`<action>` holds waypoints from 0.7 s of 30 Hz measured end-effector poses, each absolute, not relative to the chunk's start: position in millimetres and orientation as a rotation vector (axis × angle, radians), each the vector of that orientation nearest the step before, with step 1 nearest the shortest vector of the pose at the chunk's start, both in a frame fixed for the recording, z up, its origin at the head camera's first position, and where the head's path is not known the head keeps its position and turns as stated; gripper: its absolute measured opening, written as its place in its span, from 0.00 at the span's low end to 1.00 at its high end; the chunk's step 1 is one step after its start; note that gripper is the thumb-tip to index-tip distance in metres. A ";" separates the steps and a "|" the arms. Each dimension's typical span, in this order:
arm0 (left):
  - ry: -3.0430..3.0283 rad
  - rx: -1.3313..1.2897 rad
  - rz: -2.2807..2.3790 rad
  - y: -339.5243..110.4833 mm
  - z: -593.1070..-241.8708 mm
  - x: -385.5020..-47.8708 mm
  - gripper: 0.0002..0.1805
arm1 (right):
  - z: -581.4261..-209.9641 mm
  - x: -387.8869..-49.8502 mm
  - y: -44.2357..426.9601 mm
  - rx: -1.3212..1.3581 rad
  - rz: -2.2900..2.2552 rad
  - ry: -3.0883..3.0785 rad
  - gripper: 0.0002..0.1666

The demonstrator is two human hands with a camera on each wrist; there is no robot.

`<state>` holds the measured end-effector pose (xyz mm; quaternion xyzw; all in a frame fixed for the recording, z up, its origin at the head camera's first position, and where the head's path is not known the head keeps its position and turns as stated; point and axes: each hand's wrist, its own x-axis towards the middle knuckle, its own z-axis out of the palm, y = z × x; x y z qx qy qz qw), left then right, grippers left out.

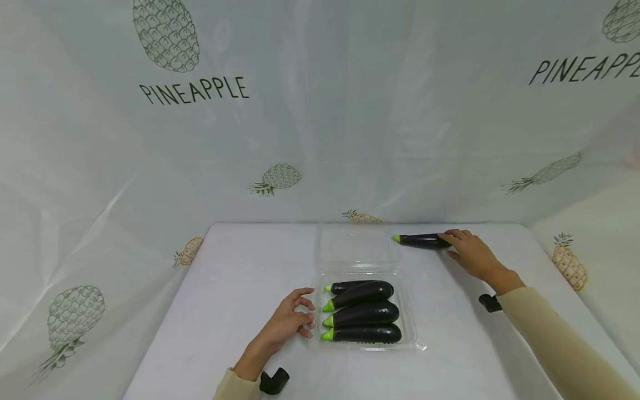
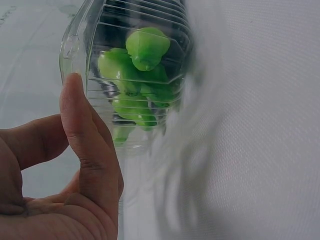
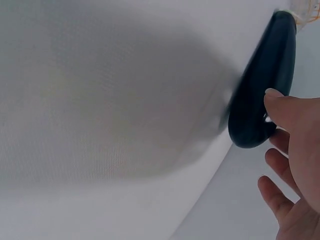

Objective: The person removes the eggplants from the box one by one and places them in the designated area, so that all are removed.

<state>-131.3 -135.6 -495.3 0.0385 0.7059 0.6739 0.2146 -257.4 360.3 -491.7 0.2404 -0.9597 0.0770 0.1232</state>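
Observation:
On the table's far right side lies a dark purple eggplant (image 1: 423,241) with a green stem end. My right hand (image 1: 472,255) pinches its blunt end, with the thumb on top in the right wrist view; the other fingers are partly hidden behind it. Several more eggplants (image 1: 365,314) lie side by side in a clear plastic clamshell container (image 1: 409,316), their green ends pointing left. My left hand (image 1: 287,319) is at the container's left edge, its fingers loosely bent. In the left wrist view, a fingertip (image 2: 74,82) appears to touch the rim.
The container's clear lid (image 1: 356,247) is folded back flat toward the far edge. A white cloth covers the table (image 1: 250,266). Behind it hangs a pale sheet (image 1: 320,111) printed with pineapples. Black wrist-worn devices (image 1: 274,381) show beside both wrists.

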 end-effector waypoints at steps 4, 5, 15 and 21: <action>1.949 0.100 1.870 -136.9 -495.2 -130.4 0.35 | -491.9 -255.7 356.5 0.698 0.220 -2.819 0.32; 1.945 0.100 1.873 -136.8 -495.0 -130.4 0.35 | -491.3 -254.7 355.9 0.698 0.221 -2.812 0.32; 1.941 0.106 1.878 -136.0 -492.7 -129.4 0.35 | -477.3 -227.9 333.3 0.815 0.269 -2.622 0.32; 1.939 0.102 1.880 -136.2 -491.8 -129.6 0.35 | -460.8 -201.7 304.2 0.923 0.284 -2.492 0.35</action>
